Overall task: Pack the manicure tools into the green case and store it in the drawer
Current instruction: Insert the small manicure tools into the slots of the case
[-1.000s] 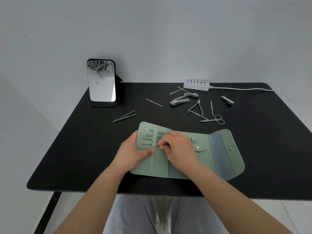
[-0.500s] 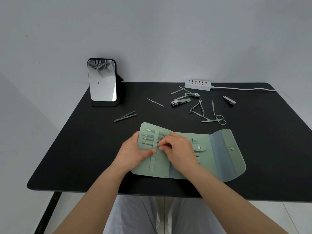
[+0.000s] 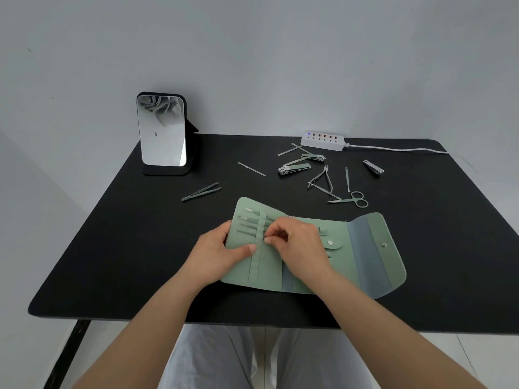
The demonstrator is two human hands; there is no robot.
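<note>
Green case under both hands, left grip on its edge, right grip pinching tool.

Matt green leather-like case; shiny metal clippers; matt black tabletop; glossy mirror
</note>
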